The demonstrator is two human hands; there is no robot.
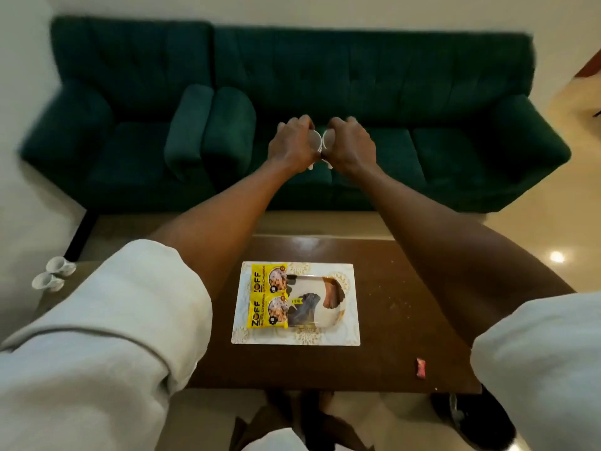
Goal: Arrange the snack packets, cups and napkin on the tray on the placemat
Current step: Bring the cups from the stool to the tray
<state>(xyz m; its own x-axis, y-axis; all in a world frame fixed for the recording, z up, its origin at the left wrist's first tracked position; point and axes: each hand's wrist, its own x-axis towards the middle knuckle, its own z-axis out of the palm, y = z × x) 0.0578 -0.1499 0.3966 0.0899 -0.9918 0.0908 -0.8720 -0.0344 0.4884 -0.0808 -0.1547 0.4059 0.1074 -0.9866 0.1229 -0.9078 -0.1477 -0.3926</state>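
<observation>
Two yellow snack packets (269,295) lie end to end along the left side of the tray (328,296), each printed with "ZOFF" in dark letters and a round picture of the contents; smaller lettering beside the brand is too blurred to read surely, and a small yellow price tag sits at their inner edge. The tray, white with dark and brown markings, rests on a pale placemat (353,307) with gold floral corners, and the placemat lies square on the dark wooden bench (400,307), well inside its edges. Bare wood stays open to the right of the placemat, apart from crumbs and a small pink wrapper (421,368) near the front edge.

Raised above the bench's far side, the left hand (292,146) and right hand (348,148) each curl their fingers around a white cup (314,139) and second white cup (327,138), rims nearly touching. Two more white cups (53,274) stand on a surface at the far left. A green sofa (422,102) fills the room beyond.
</observation>
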